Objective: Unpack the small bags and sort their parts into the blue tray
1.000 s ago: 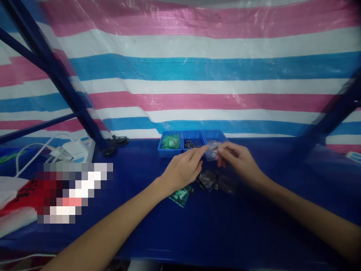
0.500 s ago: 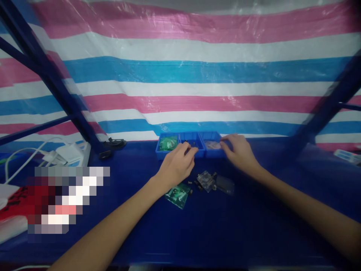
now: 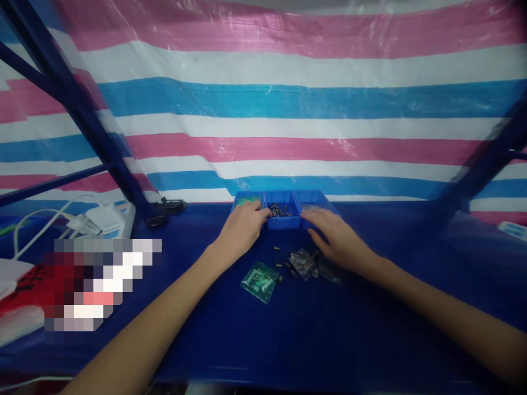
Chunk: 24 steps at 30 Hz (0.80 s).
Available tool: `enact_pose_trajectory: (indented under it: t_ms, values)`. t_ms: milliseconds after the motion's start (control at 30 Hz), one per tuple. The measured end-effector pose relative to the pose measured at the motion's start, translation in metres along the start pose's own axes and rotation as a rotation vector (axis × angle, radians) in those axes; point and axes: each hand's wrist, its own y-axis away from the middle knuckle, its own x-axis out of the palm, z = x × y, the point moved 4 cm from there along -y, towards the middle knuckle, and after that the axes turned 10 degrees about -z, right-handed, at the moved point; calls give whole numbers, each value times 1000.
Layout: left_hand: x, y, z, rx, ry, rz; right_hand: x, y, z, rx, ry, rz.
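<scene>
Screws (image 3: 281, 210) lie between our curled left hand (image 3: 241, 226) and loosely bent right hand (image 3: 341, 235), small, shiny; we cannot tell what either holds.

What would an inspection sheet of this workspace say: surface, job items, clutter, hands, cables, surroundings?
Surface: dark blue tabletop.
Job's things: row of three blue compartments, small dark pieces in the middle one; green bag, clear bag and loose pieces in front.
Clutter: black objects, back left; red-and-white item, left, partly pixelated.
Hands: left hand at the left compartment, right hand at the right one; grip unclear.
Cables: white cables, left.
Surroundings: striped sheet behind, dark blue bars both sides.
</scene>
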Motion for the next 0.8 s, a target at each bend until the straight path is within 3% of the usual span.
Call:
enact_pose_trajectory:
  t_ms: [633, 800]
  values:
    - [15, 2, 9, 24, 193, -98, 5, 5, -7, 29, -46, 22]
    - [7, 1, 5, 29, 160, -98, 3, 3, -5, 18, -46, 14]
